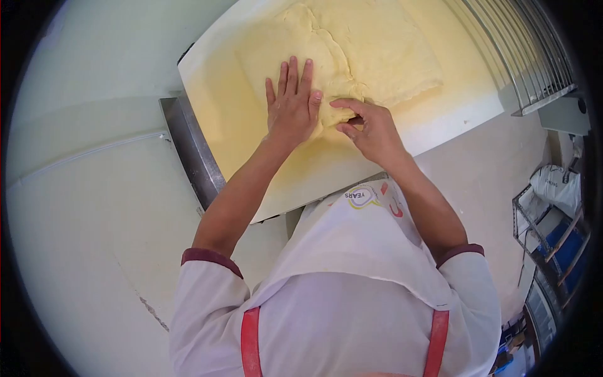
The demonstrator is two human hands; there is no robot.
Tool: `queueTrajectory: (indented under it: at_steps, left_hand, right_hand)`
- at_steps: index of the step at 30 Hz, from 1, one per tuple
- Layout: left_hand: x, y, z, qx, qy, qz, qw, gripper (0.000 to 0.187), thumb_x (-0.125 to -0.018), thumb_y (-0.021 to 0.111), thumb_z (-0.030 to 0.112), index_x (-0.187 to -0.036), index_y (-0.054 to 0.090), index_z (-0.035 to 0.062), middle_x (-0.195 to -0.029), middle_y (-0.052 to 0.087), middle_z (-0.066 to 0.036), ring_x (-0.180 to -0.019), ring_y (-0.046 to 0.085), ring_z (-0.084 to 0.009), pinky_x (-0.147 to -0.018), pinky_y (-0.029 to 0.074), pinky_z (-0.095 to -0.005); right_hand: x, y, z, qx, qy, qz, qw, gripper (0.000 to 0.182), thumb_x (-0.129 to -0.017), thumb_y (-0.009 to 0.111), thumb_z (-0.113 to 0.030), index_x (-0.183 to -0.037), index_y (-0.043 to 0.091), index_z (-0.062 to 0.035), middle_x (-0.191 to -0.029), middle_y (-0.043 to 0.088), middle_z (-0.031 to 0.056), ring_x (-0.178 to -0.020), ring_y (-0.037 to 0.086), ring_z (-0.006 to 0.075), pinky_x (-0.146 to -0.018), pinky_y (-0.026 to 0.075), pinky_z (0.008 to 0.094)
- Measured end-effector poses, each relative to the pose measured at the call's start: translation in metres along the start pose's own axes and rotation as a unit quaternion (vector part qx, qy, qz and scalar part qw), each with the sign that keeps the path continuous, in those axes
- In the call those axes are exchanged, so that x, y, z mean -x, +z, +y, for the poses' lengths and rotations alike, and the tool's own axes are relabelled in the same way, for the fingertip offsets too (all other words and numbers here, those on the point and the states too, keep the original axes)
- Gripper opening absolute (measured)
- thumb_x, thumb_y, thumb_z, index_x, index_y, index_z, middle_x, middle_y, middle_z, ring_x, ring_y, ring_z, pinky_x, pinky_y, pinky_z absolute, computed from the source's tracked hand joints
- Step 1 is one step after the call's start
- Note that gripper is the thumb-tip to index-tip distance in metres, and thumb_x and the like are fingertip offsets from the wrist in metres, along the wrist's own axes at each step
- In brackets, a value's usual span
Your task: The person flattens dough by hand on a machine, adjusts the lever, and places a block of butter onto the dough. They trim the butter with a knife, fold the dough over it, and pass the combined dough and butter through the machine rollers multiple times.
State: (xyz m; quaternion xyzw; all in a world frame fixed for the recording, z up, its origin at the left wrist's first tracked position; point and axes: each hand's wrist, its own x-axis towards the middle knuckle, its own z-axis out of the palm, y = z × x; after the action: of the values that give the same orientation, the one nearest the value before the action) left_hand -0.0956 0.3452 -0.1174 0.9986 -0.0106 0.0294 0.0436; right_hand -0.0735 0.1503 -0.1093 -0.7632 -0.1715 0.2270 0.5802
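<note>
A wide sheet of pale yellow dough (389,56) lies on a white work table (465,119), with a raised seam running down its middle. My left hand (293,103) rests flat on the dough's left part, its fingers stretched and pointing away from me. Close to its right, my right hand (369,125) pinches the near edge of the dough at the lower end of the seam. A small bunched flap of dough shows between its thumb and fingers.
At the upper right stands a metal rack (521,50) of parallel bars. A metal strip (191,147) runs along the table's left side by the wall. Shelving with a white sack (556,188) is on the far right.
</note>
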Motion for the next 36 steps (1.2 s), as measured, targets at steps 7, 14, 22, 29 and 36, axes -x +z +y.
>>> queueTrajectory:
  at_steps: [7,14,22,29,36]
  left_hand:
    - [0.013,-0.007,0.008,0.066,0.081,-0.036,0.994,0.053,-0.101,0.029,0.038,-0.150,0.028,0.0183,-0.157,0.022,-0.010,-0.144,0.019,-0.0348,-0.114,0.010,-0.0577]
    - [0.013,-0.010,0.011,0.038,0.076,-0.023,0.996,0.050,-0.101,0.035,0.032,-0.149,0.032,0.0226,-0.156,0.025,-0.006,-0.144,0.021,-0.0287,-0.115,0.009,-0.0558]
    - [0.004,-0.006,0.033,0.071,0.116,-0.010,0.991,0.047,-0.100,0.039,0.024,-0.147,0.036,0.0214,-0.155,0.027,-0.001,-0.144,0.022,-0.0250,-0.115,0.009,-0.0557]
    - [0.023,-0.024,0.036,0.334,0.075,0.037,0.939,0.033,-0.096,0.052,0.024,-0.127,0.054,0.0123,-0.131,0.054,-0.007,-0.123,0.048,-0.0259,-0.107,0.033,-0.0456]
    - [0.055,0.037,0.100,0.922,-0.311,-0.064,0.222,0.031,-0.092,0.064,0.034,-0.100,0.059,0.0040,-0.097,0.062,-0.007,-0.092,0.061,-0.0160,-0.083,0.051,-0.0344]
  right_hand:
    - [-0.006,-0.021,-0.004,0.170,-0.090,-0.039,0.980,0.034,-0.079,0.072,-0.009,-0.112,0.065,-0.0088,-0.081,0.067,0.0154,-0.075,0.066,0.0288,-0.069,0.051,0.0382]
    - [-0.005,-0.033,0.001,0.140,-0.097,-0.011,0.985,0.030,-0.077,0.075,-0.003,-0.106,0.069,-0.0068,-0.078,0.068,0.0114,-0.062,0.062,0.0176,-0.062,0.052,0.0289]
    - [-0.003,-0.039,0.003,0.106,-0.045,-0.007,0.993,0.025,-0.078,0.074,-0.006,-0.103,0.069,-0.0076,-0.078,0.067,0.0116,-0.065,0.064,0.0217,-0.061,0.051,0.0324]
    - [-0.005,-0.034,0.006,0.199,-0.122,-0.017,0.972,0.019,-0.080,0.072,-0.004,-0.099,0.069,-0.0049,-0.082,0.067,0.0120,-0.065,0.065,0.0190,-0.060,0.051,0.0303]
    - [-0.006,-0.028,0.016,0.147,-0.134,-0.045,0.979,0.015,-0.083,0.067,0.002,-0.098,0.069,-0.0011,-0.081,0.068,0.0083,-0.065,0.063,0.0125,-0.059,0.052,0.0252]
